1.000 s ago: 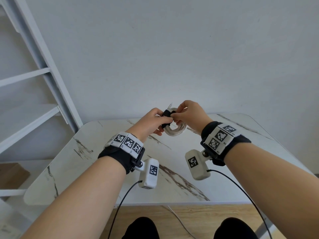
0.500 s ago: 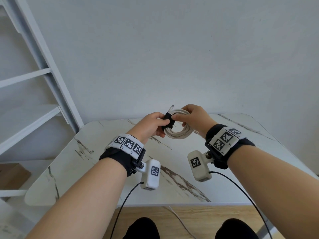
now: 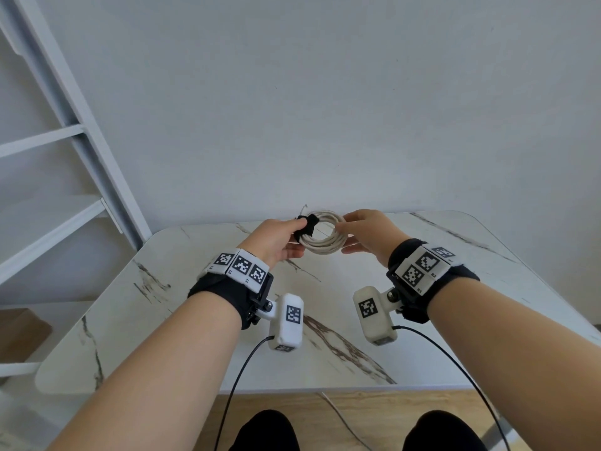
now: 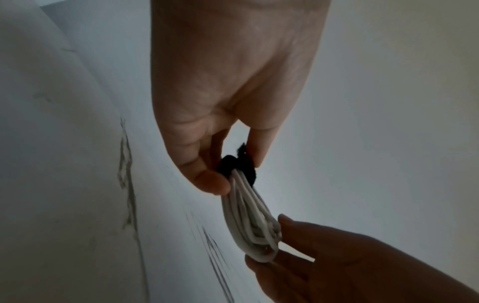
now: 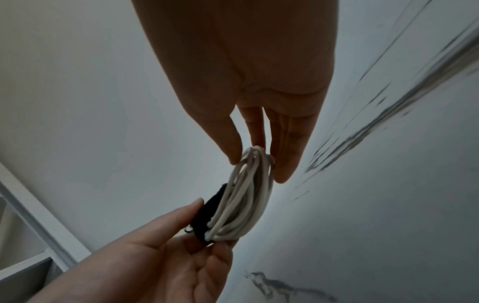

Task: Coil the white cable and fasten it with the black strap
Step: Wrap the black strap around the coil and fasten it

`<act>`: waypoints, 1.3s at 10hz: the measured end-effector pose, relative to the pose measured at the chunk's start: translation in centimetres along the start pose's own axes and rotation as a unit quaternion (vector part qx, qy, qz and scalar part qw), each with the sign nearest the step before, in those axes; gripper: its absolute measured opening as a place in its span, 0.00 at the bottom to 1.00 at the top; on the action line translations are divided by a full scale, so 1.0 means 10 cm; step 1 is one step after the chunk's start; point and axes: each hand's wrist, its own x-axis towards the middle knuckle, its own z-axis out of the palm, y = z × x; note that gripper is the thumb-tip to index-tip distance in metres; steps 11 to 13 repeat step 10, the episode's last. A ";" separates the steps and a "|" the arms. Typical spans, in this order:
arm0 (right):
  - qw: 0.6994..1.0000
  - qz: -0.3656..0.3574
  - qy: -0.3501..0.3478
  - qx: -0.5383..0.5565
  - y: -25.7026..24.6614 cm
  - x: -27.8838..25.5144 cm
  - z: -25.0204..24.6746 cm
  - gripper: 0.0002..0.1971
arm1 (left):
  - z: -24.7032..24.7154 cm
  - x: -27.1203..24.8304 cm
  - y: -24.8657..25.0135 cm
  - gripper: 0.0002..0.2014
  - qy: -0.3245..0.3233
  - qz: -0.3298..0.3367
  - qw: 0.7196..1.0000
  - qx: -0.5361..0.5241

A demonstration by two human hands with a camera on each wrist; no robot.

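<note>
The table (image 3: 195,320), white marble with dark veins, is lying under both hands, and the whole job is being held in the air above its far edge, not resting on it. The cable (image 3: 325,245) is sitting as a finished round coil of several loops between the two hands, so the coiling looks done. The strap (image 3: 305,224) is wrapping around the loops on the coil's left side, bunching them together; it appears closed, though from here it is not possible to tell whether its end is pressed fully down. What seems left is a last check of the fastening and setting the bundle down.

The left hand (image 3: 276,242) is pinching the strap between thumb and forefinger, with the other fingers loosely curled underneath. The right hand (image 3: 367,232) is steadying the opposite side of the coil, its fingers nearly straight and close together, with the thumb and fingertips (image 5: 282,176) lightly nipping the loops.

As for writing, the white bands on both wrists are carrying square black-and-white coded markers; small characters are sitting beside those on the right wrist, too tiny to read with confidence. No brand name is showing on the cable or strap.
</note>
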 end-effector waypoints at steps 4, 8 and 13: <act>0.999 0.018 0.013 -0.037 0.19 0.20 0.01 0.11 | 0.11 0.27 -0.12 0.15 0.022 -0.034 0.999 0.020; 0.995 0.054 0.016 -0.080 0.26 0.32 0.03 0.24 | 0.20 0.32 -0.21 0.18 0.012 -0.052 0.998 0.020; 0.994 0.030 0.035 -0.094 0.24 0.28 -0.01 0.24 | 0.19 0.25 -0.16 0.06 0.034 -0.037 0.996 0.073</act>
